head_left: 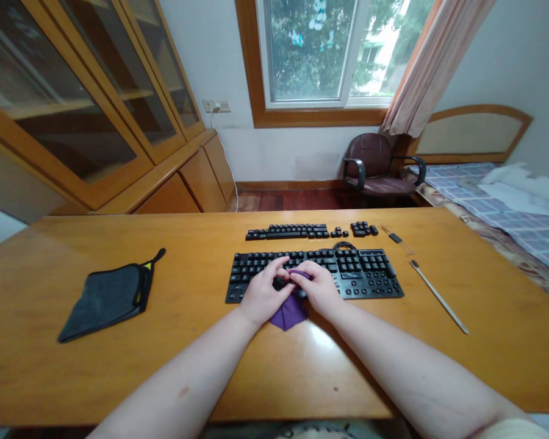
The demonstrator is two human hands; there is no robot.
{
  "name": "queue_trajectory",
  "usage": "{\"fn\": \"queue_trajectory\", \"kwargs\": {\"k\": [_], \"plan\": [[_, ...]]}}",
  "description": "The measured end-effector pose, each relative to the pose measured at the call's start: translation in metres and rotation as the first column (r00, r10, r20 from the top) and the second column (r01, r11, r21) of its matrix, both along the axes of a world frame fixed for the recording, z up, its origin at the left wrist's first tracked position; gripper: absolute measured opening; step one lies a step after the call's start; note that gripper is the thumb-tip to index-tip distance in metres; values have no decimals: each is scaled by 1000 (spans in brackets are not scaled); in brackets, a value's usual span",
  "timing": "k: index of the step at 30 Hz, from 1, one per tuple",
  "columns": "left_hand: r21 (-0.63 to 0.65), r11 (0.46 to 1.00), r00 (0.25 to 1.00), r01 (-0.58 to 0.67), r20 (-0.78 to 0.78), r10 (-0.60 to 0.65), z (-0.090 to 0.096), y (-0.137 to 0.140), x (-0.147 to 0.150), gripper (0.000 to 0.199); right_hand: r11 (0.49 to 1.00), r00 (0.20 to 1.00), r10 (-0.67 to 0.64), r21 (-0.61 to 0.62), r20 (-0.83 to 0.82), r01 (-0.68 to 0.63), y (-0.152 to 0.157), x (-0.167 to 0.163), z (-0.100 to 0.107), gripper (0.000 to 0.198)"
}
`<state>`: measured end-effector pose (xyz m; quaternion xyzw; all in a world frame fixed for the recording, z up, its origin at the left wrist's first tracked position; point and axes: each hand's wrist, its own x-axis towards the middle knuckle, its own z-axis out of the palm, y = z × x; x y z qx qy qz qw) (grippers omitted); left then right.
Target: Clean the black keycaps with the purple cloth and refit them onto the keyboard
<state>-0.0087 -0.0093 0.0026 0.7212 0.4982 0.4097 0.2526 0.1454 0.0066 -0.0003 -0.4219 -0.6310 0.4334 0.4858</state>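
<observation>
Over the front of a black keyboard (366, 286), my two hands meet with a purple cloth (289, 314) between them. My right hand (319, 288) pinches a fold of the cloth. The curled fingers and thumb of my left hand (264, 294) close on it from the other side. A loose corner hangs down at the keyboard's front edge. Whether something small sits inside the cloth is hidden by my fingers. The keyboard has bare switch spots at its lower right, while other keycaps are still fitted. Behind it lie rows of loose black keycaps (297, 231).
To the right are a wire keycap puller (395, 238) and a thin brush (440, 297). A folded dark grey cloth (107, 299) lies at the left of the wooden table (187, 366). Beyond the table stand a glass-door cabinet (96, 152), an office chair (375, 164) and a bed (498, 201).
</observation>
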Motion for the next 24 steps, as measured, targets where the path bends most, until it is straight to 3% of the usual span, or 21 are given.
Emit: {"fn": "queue_trajectory", "kwargs": {"k": [7,13,18,20,24], "plan": [[-35,999,999,-24,33,25,-1,2,-1,49,999,998,32,26,-61,-30,-2,-3,-3,16],[-52,997,996,55,80,-51,-1,-2,3,57,988,994,-81,-135,-71,71,3,-1,-6,17],[-26,1000,993,0,121,3,2,4,2,29,989,986,-91,-133,-142,72,2,-1,-8,22],[-51,998,979,-41,197,50,2,8,1,20,990,980,-101,-113,-171,82,0,-2,-10,25],[-217,973,904,-80,396,163,-3,14,2,24,984,964,-153,-123,-217,129,-1,-4,-14,21]]}}
